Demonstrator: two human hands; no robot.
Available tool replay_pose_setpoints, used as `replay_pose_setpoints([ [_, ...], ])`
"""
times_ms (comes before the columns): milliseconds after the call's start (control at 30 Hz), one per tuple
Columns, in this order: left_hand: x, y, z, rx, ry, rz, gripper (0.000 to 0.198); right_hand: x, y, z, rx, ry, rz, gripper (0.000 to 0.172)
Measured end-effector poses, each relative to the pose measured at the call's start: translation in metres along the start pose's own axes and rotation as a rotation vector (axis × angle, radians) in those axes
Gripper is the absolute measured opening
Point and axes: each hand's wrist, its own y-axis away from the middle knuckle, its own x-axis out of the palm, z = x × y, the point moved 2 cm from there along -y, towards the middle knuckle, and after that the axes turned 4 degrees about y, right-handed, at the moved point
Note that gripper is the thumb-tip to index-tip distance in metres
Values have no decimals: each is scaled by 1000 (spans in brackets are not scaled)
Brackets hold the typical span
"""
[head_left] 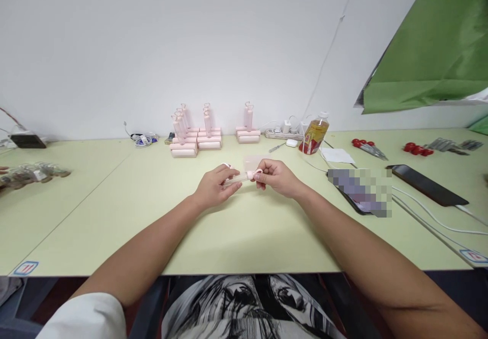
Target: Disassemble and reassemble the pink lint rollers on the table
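We judged that the clear tubular handle [236,179] could twist or slip from the left hand [217,184] if the right hand [276,176] drew its pink end loop [258,172] off line, and that an uneven pinch could bend that thin loop. We found the left hand closed around the tube and the right thumb and forefinger pinching the loop. The handle lay between both hands, over the pale green tabletop [247,237]; contact with it we could not tell.
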Motion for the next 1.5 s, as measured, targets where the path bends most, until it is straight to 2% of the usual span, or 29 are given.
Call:
replay_pose_setpoints([
  [167,-1,0,1,38,15,24,26,-4,0,-2,10,124,58,34],
  [300,-1,0,2,79,-7,91,27,-6,2,-1,-5,354,208,37],
  [400,-1,0,2,29,-60,195,29,-4,3,-2,0,419,308,40],
  [500,-1,0,0,-38,-122,278,31,-1,4,-3,-7,441,354,40],
  [600,-1,-1,-3,-43,-159,353,33,0,5,-3,-6,484,394,40],
  [767,1,0,-2,-39,-188,391,32,0,6,-4,-7,552,432,39],
  [1067,2,1,-1,-25,-190,342,32,0,5,-3,-102,664,349,34],
  [1233,0,0,-2,-25,-166,353,33,2,4,-3,-216,784,313,32],
  [1500,-4,0,-2,-137,-71,367,35,5,4,-3,-419,1074,243,28],
])
